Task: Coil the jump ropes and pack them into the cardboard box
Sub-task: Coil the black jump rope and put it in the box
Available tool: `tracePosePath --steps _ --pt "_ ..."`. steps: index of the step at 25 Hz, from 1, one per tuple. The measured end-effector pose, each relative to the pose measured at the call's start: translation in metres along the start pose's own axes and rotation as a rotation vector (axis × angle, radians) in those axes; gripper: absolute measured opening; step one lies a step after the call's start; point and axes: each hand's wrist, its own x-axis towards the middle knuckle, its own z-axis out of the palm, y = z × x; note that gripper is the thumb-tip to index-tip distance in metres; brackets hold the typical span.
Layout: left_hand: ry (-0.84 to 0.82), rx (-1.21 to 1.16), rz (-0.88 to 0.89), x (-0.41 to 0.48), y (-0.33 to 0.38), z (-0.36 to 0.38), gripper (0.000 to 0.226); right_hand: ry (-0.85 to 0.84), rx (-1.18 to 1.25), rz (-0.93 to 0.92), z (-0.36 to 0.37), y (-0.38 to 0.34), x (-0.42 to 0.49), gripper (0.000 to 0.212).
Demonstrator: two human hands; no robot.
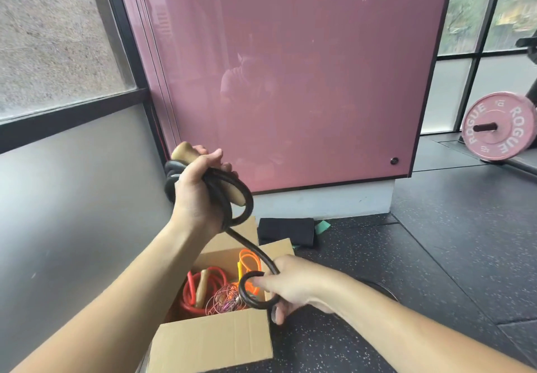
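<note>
The left hand [197, 195] grips wooden handles [182, 151] together with several coils of a thick black jump rope [247, 244], raised above an open cardboard box [212, 340]. One strand runs down to the right hand [293, 288], which holds a small loop of it over the box. Inside the box lie a red rope [189, 294], an orange rope [250, 259] and a thin wire rope [223, 300]. A pink Rogue weight plate [497, 125] stands at far right on the dark rubber floor [436, 241].

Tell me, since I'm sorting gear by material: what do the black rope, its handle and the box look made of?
Black rope: probably rubber or PVC, smooth, slightly glossy, bending in thick rounded loops. Handle: apparently wood, pale tan, matte. Box: corrugated cardboard, plain matte brown.
</note>
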Motion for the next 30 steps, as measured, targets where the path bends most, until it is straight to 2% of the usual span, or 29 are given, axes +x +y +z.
tracePosePath --steps 3,5,6,8,10,11,13,14,15,16,18,19,20,22,25,27,30 --pt "0.125 0.614 0.132 -0.001 -0.005 -0.027 0.024 0.145 0.058 -0.137 0.003 -0.014 -0.007 0.018" --pt "0.162 0.88 0.219 -0.003 -0.014 -0.034 0.034 0.023 0.498 -0.073 0.004 -0.024 -0.014 0.017" --pt "0.148 0.976 0.261 -0.003 -0.016 -0.035 0.044 -0.05 0.762 -0.041 0.007 -0.029 -0.017 0.02" --pt "0.049 1.213 0.299 -0.006 -0.019 -0.026 0.072 -0.05 1.07 -0.079 0.01 -0.037 -0.016 0.02" --pt "-0.033 1.473 0.303 -0.012 -0.021 -0.015 0.086 0.018 1.063 -0.162 0.01 -0.044 -0.019 0.006" --pt "-0.061 1.543 0.312 -0.014 -0.021 -0.011 0.086 0.081 0.855 -0.213 0.005 -0.044 -0.023 0.009" --pt "-0.165 1.523 0.291 -0.012 -0.016 -0.014 0.083 0.299 0.032 -0.376 -0.017 -0.036 -0.028 0.021" --pt "-0.216 1.457 0.202 -0.009 -0.012 -0.019 0.085 0.434 -0.346 -0.46 -0.029 -0.032 -0.029 0.027" --pt "-0.284 1.388 0.089 -0.005 -0.009 -0.026 0.09 0.563 -0.571 -0.545 -0.04 -0.028 -0.03 0.029" --pt "-0.381 1.366 0.011 -0.004 -0.008 -0.031 0.093 0.667 -0.638 -0.629 -0.048 -0.026 -0.031 0.025" --pt "-0.621 1.498 -0.144 -0.006 -0.016 -0.035 0.091 0.833 -0.733 -0.79 -0.056 -0.026 -0.031 0.015" --pt "-0.769 1.578 -0.283 -0.012 -0.019 -0.029 0.087 0.896 -0.783 -0.833 -0.057 -0.028 -0.03 0.015" --pt "-0.89 1.603 -0.428 -0.022 -0.022 -0.021 0.073 0.951 -0.824 -0.862 -0.058 -0.029 -0.031 0.015" --pt "-1.087 1.32 -0.665 -0.039 -0.028 -0.008 0.04 1.064 -0.779 -0.862 -0.069 -0.025 -0.029 0.015" --pt "-1.219 0.755 -0.881 -0.053 -0.022 0.0 0.027 1.147 -0.475 -0.683 -0.087 -0.01 -0.025 0.02" --pt "-1.243 0.406 -0.97 -0.054 -0.019 0.005 0.028 1.038 -0.312 -0.551 -0.079 -0.005 -0.019 0.024" --pt "-1.213 -0.02 -0.921 -0.049 -0.024 0.014 0.034 0.663 -0.106 -0.461 -0.052 -0.007 -0.008 0.027"
